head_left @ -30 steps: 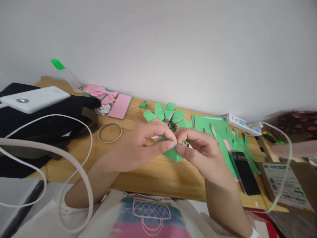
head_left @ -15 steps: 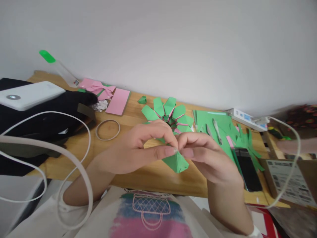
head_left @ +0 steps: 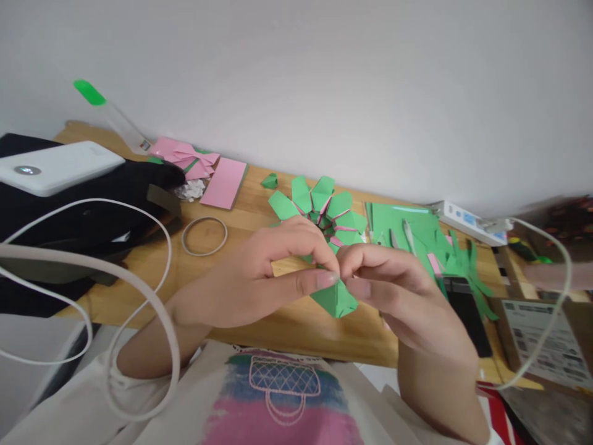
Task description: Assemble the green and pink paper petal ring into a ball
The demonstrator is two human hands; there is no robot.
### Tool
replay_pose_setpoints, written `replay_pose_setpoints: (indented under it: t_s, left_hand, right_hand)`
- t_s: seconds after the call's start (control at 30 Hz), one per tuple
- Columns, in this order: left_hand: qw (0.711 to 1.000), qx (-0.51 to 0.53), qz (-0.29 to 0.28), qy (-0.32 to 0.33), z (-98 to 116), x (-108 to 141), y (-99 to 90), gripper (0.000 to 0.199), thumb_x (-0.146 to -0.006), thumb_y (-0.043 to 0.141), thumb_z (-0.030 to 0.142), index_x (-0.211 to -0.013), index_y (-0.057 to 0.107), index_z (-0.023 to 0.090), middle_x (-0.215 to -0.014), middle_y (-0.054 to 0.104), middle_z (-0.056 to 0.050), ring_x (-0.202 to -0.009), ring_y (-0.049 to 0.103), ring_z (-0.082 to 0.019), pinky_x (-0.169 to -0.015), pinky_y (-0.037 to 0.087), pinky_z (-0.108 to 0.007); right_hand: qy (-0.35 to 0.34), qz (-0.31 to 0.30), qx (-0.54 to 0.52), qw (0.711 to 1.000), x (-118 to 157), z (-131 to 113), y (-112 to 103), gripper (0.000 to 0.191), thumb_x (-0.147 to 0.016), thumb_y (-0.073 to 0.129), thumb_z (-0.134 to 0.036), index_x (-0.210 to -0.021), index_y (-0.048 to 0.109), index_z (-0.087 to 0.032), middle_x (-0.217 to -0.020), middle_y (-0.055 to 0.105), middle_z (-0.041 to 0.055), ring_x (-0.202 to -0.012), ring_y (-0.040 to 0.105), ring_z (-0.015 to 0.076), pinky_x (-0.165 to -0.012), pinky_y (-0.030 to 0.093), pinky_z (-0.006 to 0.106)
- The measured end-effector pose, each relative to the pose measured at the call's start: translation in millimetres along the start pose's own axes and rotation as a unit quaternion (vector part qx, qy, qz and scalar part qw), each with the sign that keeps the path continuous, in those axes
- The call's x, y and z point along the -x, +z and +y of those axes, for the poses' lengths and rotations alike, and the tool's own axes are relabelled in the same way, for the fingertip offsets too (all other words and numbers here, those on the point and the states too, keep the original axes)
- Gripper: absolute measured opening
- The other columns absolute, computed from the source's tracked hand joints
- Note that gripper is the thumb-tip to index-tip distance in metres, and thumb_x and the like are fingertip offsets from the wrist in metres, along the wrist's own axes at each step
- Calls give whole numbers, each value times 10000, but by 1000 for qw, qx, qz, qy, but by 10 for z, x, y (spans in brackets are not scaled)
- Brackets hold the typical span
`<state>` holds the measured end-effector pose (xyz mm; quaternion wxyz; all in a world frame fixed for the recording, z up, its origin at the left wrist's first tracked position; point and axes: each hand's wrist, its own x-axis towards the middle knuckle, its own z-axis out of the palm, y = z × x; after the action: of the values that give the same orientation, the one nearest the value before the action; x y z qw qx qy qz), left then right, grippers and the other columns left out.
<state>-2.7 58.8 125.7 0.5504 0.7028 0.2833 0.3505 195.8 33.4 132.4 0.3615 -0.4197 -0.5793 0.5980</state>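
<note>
Both my hands meet at a small folded green paper piece (head_left: 334, 300) above the front of the table. My left hand (head_left: 273, 269) pinches its top edge between thumb and forefinger. From the other side, my right hand (head_left: 401, 287) closes thumb and fingers on the same edge, fingertips nearly touching the left ones. Just behind the hands lies a ring of green folded paper petals with pink edges (head_left: 340, 204), partly hidden by my fingers. A small folded green paper bit (head_left: 269, 180) rests left of the ring.
Left are a white power bank (head_left: 60, 165) on a black bag (head_left: 139, 185), looping white cables, pink paper (head_left: 225, 183) and a tape ring (head_left: 204, 236). Right are green sheets and scraps (head_left: 398, 216), a phone (head_left: 466, 315), a power strip (head_left: 470, 221) and a cardboard box (head_left: 551, 337).
Both hands stay pinched on the folded green paper. The view has shifted slightly, and my right forearm has moved a little to the right.
</note>
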Motion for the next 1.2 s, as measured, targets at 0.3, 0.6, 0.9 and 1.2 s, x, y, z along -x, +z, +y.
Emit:
replay_pose_setpoints:
  t_s: [0.3,0.6,0.9,1.2]
  left_hand:
    - [993,-73,92,32,-51,-9,141,122,-910,579,233,-810,649,229,-803,659,-13,-892,569,-195,-851,455,-330]
    - [991,14,129,-13,-173,20,94,124,-903,615,293,-814,659,218,-824,629,-16,-873,579,-184,-848,452,-336]
    - [985,148,74,-49,-152,-17,87,143,-889,635,281,-781,669,195,-798,668,-14,-802,620,-160,-777,503,-286]
    - [979,175,82,-71,-190,-16,93,109,-876,662,292,-801,690,217,-809,676,-3,-801,624,-154,-768,514,-273]
  right_hand:
    - [-205,177,431,861,70,-18,174,102,-805,558,-159,-745,529,-237,-678,589,-2,-673,519,180,-645,329,369]
    - [-172,108,322,925,175,59,80,255,-852,614,-192,-1097,602,-263,-1017,668,33,-965,590,223,-850,418,394]
    - [-117,35,73,990,149,115,20,219,-881,580,-127,-953,688,-303,-831,618,-15,-817,566,160,-815,461,344]
    - [-126,31,55,990,138,150,31,237,-860,588,-95,-944,685,-294,-828,609,-7,-806,559,166,-818,467,353]
